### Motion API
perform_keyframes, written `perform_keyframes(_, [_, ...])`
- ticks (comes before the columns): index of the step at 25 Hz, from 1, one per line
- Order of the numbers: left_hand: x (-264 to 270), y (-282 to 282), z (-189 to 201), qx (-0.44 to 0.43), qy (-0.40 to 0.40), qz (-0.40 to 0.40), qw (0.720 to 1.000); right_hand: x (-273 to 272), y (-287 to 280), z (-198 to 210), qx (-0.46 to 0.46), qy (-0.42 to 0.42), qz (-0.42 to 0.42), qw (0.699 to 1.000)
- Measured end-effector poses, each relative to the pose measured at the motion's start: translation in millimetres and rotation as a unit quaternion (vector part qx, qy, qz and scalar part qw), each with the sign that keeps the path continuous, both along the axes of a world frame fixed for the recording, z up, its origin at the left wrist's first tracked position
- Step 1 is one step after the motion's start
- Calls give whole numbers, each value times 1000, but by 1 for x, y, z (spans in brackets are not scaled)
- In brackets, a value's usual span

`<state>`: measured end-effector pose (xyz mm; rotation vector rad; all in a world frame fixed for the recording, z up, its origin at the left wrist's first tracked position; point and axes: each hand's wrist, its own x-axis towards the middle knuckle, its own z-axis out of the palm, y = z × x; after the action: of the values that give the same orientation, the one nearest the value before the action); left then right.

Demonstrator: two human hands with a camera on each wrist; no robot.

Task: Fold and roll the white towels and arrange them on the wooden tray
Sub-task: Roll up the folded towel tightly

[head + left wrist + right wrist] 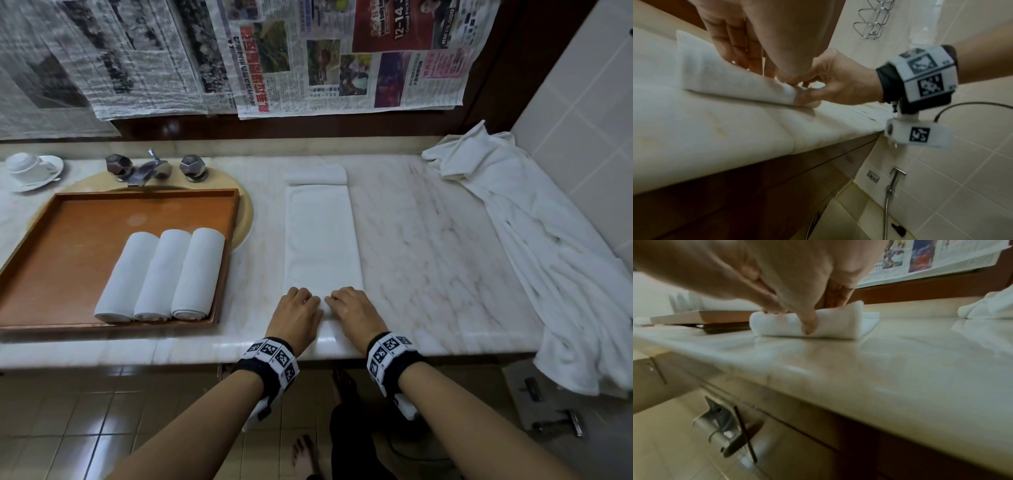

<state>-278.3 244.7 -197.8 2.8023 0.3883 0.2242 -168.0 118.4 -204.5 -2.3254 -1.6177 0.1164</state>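
l hand [297, 313] & r hand [352, 310] side by side, each grip curled round near end of folded towel [322, 240]

Three rolled towels [161, 275] in tray [61, 219]; one folded towel [322, 236] flat.

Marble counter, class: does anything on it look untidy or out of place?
Yes. A crumpled pile of white towels sprawls along the right side and hangs over the front edge. The three rolled white towels sit neatly in the wooden tray.
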Motion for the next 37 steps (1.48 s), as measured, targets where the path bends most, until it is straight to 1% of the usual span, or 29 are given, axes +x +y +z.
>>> perform_keyframes(2, [-2, 1, -5, 0, 9, -10, 1000, 7, 2, 5, -19, 48, 3, 999])
perform_keyframes(3, [-2, 1, -8, -7, 10, -14, 1000, 9, 2, 6, -45, 69, 5, 997])
perform_keyframes(5, [-5, -2, -15, -10, 9, -27, 1000, 11, -2, 3, -75, 95, 1, 993])
perform_keyframes(6, [-7, -3, -19, -8, 5, -35, 999, 8, -4, 2, -71, 101, -4, 992])
perform_keyframes(7, [-9, -4, -22, -10, 1, -41, 999, 3, -7, 2, -63, 90, -8, 994])
perform_keyframes(9, [-9, -2, -25, -19, 8, -46, 999, -11, -13, -4, -39, 25, -10, 999])
perform_keyframes(11, [-3, 1, -22, -16, 32, -46, 998, -21, -17, -11, -18, -12, -14, 1000])
perform_keyframes(14, [6, -1, -11, 5, 90, -35, 995, -16, -16, -18, 19, -8, -30, 999])
perform_keyframes(15, [7, -3, -6, 10, 95, -22, 995, -13, -13, -17, 20, 16, -36, 999])
perform_keyframes(17, [1, -7, -2, -12, 56, -7, 998, -7, -6, -10, -20, 74, -43, 996])
perform_keyframes(19, [-8, -12, -9, -13, -4, -31, 999, 0, -2, -11, -45, 87, -49, 994])
perform_keyframes(20, [-10, -13, -12, -16, -12, -40, 999, 0, -1, -11, -40, 71, -50, 995])
perform_keyframes(21, [-10, -13, -15, -28, -2, -42, 999, -3, -2, -12, -25, 40, -52, 998])
perform_keyframes(23, [-1, -9, -16, -57, 29, -21, 998, -15, -6, -22, -20, -25, -56, 998])
perform_keyframes(26, [22, 6, -8, -51, 116, -22, 992, -29, -13, -29, -28, -58, -54, 996])
perform_keyframes(28, [30, 7, -2, -34, 127, -13, 991, -21, -10, -27, -19, -76, -45, 996])
perform_keyframes(30, [29, 1, 1, -32, 86, -2, 996, -8, -2, -21, -7, -77, -29, 997])
perform_keyframes(31, [25, -3, -1, -31, 50, 1, 998, -2, 1, -18, -2, -70, -25, 997])
perform_keyframes(34, [6, -8, -17, -29, -49, -6, 998, 9, 4, -12, -16, 2, -15, 1000])
perform_keyframes(35, [0, -9, -22, -35, -61, -15, 997, 9, 2, -12, -34, 32, -5, 999])
perform_keyframes(37, [-10, -13, -27, -50, -54, -35, 997, 4, -3, -12, -59, 53, 6, 997])
